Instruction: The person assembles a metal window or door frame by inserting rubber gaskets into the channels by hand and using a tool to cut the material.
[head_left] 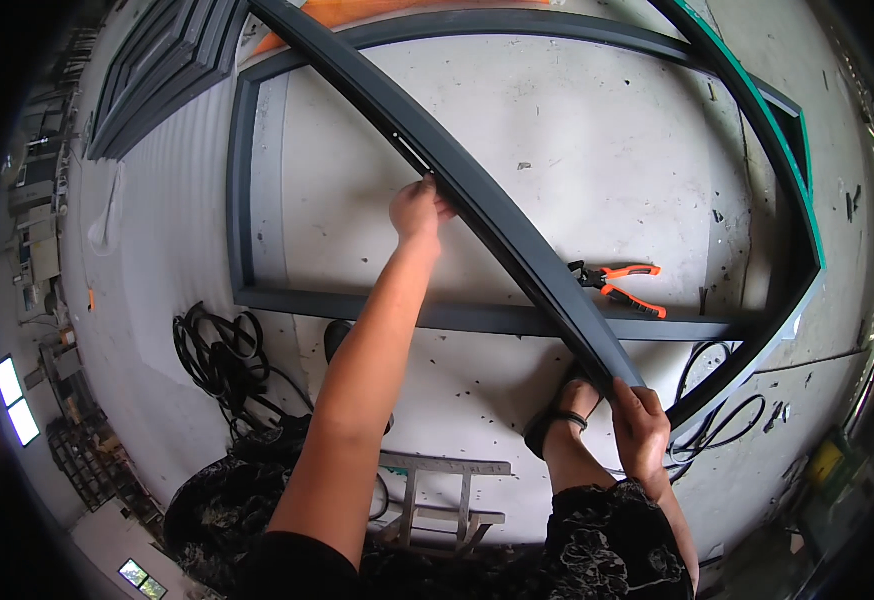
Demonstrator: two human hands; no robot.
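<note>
A dark grey metal frame (497,235) is held up tilted, one long bar crossing the view from upper left to lower right. My left hand (419,208) is closed at the middle of that bar, thumb at its edge beside a narrow pale slot (414,153); the fingertips are partly hidden beneath. My right hand (641,430) grips the frame's near corner at the lower right. Green tape or film (792,165) runs along its right-hand side. Underneath, a second dark grey frame (242,190) lies on the floor. Pliers with orange-and-black handles (632,290) lie beside the raised bar.
Dark grey frames (172,75) are stacked at the upper left. Coiled black cable (219,352) lies at left, and thin black cord (722,430) at right. A low metal stool (447,465) stands close to me. My sandalled foot (572,400) is beside the right hand.
</note>
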